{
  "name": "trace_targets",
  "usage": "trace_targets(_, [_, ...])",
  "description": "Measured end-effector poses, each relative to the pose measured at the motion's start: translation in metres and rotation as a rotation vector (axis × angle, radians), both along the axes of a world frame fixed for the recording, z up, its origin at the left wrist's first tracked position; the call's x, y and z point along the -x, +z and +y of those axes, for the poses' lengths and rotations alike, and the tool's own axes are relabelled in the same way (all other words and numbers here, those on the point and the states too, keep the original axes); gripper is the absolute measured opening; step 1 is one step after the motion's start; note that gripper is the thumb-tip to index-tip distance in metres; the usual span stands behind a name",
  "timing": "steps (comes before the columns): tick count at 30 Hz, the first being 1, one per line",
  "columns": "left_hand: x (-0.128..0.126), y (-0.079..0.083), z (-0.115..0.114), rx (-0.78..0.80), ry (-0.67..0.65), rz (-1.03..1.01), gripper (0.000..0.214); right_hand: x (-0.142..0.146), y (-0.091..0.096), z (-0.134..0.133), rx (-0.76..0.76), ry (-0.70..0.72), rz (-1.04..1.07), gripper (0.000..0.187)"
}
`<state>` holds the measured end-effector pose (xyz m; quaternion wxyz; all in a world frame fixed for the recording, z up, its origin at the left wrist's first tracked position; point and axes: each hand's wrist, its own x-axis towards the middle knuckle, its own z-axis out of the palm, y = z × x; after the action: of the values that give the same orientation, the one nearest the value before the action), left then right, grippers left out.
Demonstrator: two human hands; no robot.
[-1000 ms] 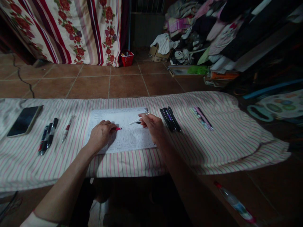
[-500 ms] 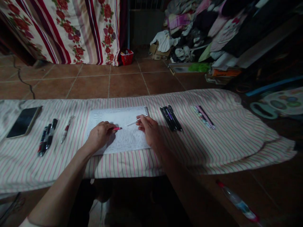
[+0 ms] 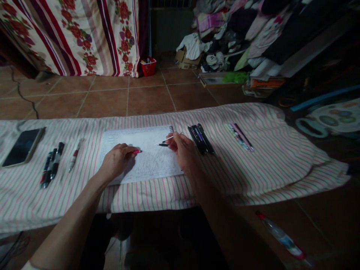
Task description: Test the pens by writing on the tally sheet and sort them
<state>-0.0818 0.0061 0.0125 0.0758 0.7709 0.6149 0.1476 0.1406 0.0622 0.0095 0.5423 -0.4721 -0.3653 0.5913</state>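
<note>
A spiral notebook (image 3: 143, 135) with writing on its page lies under both hands. My left hand (image 3: 116, 159) is closed round a short red pen-like piece (image 3: 137, 151), whose dark tip points right. My right hand (image 3: 181, 148) pinches a thin white stick (image 3: 163, 140), which looks like a pen refill and slants down to the left. Just below it a short black piece (image 3: 163, 144), perhaps a cap or pen end, shows at the right fingers; whether it is held or lies on the page I cannot tell.
Several black pens (image 3: 201, 138) lie right of the notebook, with slim patterned pens (image 3: 240, 137) farther right. To the left are a red-and-clear pen (image 3: 74, 155), several dark markers (image 3: 52, 165) and a phone (image 3: 23, 147). A striped cloth (image 3: 253, 168) covers the table. A bottle (image 3: 281, 236) lies on the floor.
The black piece now shows beneath the white stick. My right hand has shifted slightly right and up relative to the notebook. The whole view has moved a little; my left hand keeps its red piece.
</note>
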Motion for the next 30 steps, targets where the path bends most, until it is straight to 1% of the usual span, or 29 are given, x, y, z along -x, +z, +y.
trace_targets(5, [-0.002, 0.002, 0.001, 0.020, 0.000, -0.020, 0.028, -0.004, -0.001, 0.000, 0.004, -0.011, 0.007, 0.036])
trace_targets(8, [-0.004, 0.003, 0.001, 0.019, -0.025, -0.048, 0.026, 0.002, -0.003, -0.004, 0.028, 0.021, 0.058, 0.034])
trace_targets(11, [-0.005, 0.003, 0.000, 0.022, -0.037, -0.086, 0.025, 0.010, -0.005, -0.009, 0.048, 0.049, 0.056, 0.031])
trace_targets(17, [-0.006, 0.001, 0.001, 0.044, -0.014, -0.153, 0.025, 0.023, -0.010, -0.016, 0.035, 0.068, 0.060, 0.025])
trace_targets(24, [-0.008, 0.005, 0.003, 0.056, -0.011, -0.164, 0.024, 0.026, -0.012, -0.020, 0.032, 0.063, 0.110, 0.022])
trace_targets(30, [-0.008, 0.001, 0.003, 0.042, 0.003, -0.226, 0.023, 0.030, -0.014, -0.025, 0.030, 0.056, 0.179, 0.019])
